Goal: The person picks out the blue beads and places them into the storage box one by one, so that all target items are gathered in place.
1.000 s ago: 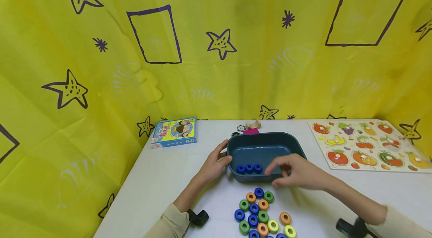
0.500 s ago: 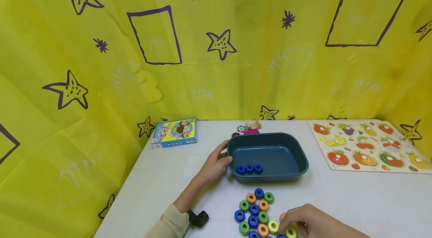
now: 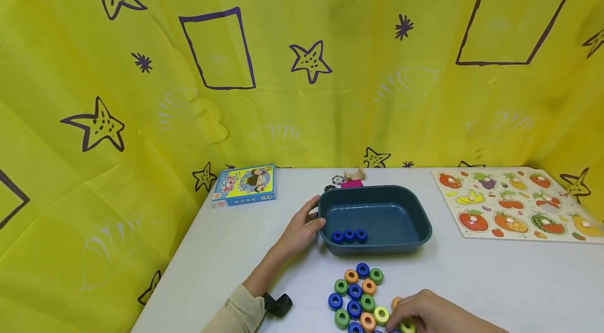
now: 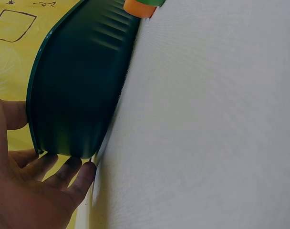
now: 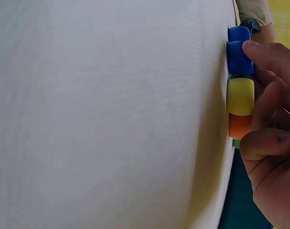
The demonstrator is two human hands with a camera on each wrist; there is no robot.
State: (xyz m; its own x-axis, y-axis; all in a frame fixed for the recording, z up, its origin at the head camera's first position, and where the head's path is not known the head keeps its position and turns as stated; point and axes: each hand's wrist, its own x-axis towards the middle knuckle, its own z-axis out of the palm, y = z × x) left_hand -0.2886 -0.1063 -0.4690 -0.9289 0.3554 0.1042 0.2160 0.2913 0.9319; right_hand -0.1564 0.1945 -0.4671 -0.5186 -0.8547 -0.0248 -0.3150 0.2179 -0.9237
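Note:
My left hand (image 3: 299, 228) holds the left end of a dark teal plastic tub (image 3: 382, 250), thumb and fingers at its rim and end wall (image 4: 68, 138). Inside the tub, three blue beads (image 3: 349, 235) stand in a row along the near side. On the table before it lies a cluster of blue, green, orange and yellow beads (image 3: 355, 292). At the cluster's near right, my right hand (image 3: 427, 312) pinches a blue bead (image 5: 239, 58), its thumb on the side. Beside that bead sit a yellow bead (image 5: 241, 97) and an orange bead (image 5: 240, 126).
A blue and yellow box (image 3: 245, 186) lies at the back left. Behind the tub are a poker chip (image 3: 337, 180), a pink piece (image 3: 351, 184) and a small wooden piece (image 3: 355, 174). A fruit puzzle board (image 3: 514, 204) lies at the right, before a yellow curtain (image 3: 302, 113).
My right hand has moved from over the tub down to the near right of the bead cluster, where it now pinches a blue bead. The left hand and the tub stay put.

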